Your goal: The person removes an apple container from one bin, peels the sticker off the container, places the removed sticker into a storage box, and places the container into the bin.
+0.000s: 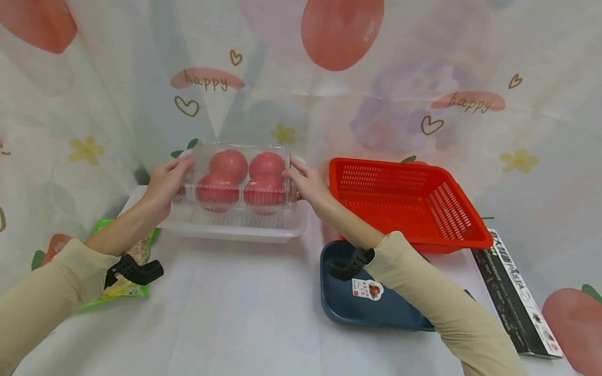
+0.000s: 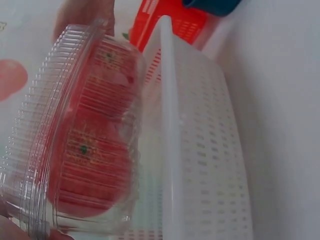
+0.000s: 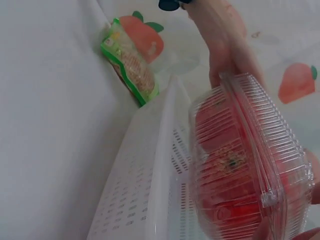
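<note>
A clear plastic clamshell box (image 1: 241, 180) holds several red tomatoes (image 1: 229, 164). My left hand (image 1: 165, 183) grips its left end, and my right hand (image 1: 308, 183) grips the right end. The box is tilted above the white perforated basket (image 1: 235, 230), near the back of the table. Both wrist views show the box (image 2: 90, 145) on the far side of the basket's near wall (image 3: 130, 185), with its ribbed side turned towards the backdrop. Whether its underside touches the basket floor I cannot tell.
A red slotted basket (image 1: 385, 209) stands at the back right. In front of it lies a dark blue tray (image 1: 367, 313) with a label, partly under my right arm. A long black-and-white box (image 1: 517, 297) lies at far right. Behind my left forearm is a green-edged packet (image 1: 141, 250).
</note>
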### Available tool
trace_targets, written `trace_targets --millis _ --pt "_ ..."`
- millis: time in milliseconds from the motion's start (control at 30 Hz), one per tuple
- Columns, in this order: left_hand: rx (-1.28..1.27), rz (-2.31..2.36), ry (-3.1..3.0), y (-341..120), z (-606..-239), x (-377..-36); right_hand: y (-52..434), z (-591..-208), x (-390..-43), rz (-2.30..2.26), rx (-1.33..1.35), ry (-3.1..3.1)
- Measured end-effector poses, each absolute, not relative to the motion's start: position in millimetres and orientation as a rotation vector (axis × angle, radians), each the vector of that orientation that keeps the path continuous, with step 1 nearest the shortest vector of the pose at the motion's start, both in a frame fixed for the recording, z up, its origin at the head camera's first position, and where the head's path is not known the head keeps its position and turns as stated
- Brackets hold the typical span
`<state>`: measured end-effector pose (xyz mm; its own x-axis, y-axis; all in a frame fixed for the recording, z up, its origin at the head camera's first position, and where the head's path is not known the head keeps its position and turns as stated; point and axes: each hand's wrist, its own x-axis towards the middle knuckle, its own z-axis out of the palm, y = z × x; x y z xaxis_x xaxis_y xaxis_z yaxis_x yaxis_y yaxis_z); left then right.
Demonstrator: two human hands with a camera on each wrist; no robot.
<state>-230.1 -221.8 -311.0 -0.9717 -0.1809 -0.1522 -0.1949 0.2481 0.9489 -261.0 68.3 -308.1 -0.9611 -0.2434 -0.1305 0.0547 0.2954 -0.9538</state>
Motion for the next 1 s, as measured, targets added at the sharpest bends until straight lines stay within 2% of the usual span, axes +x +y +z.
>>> trace_targets --millis 400,667,1000 --pt "-0.393 1.685 2.587 -234.8 -325.1 -254.2 54.5 -326.5 -277.2 -1.581 -0.255 2.347" --pt "-0.245 1.438 2.597 -245.5 -335.3 -261.1 50.1 -341.3 -283.1 -1.512 -0.309 2.383" --pt "-0.198 1.354 2.619 -247.8 -352.5 -270.0 39.0 -361.1 -290.7 -1.456 -0.305 2.499"
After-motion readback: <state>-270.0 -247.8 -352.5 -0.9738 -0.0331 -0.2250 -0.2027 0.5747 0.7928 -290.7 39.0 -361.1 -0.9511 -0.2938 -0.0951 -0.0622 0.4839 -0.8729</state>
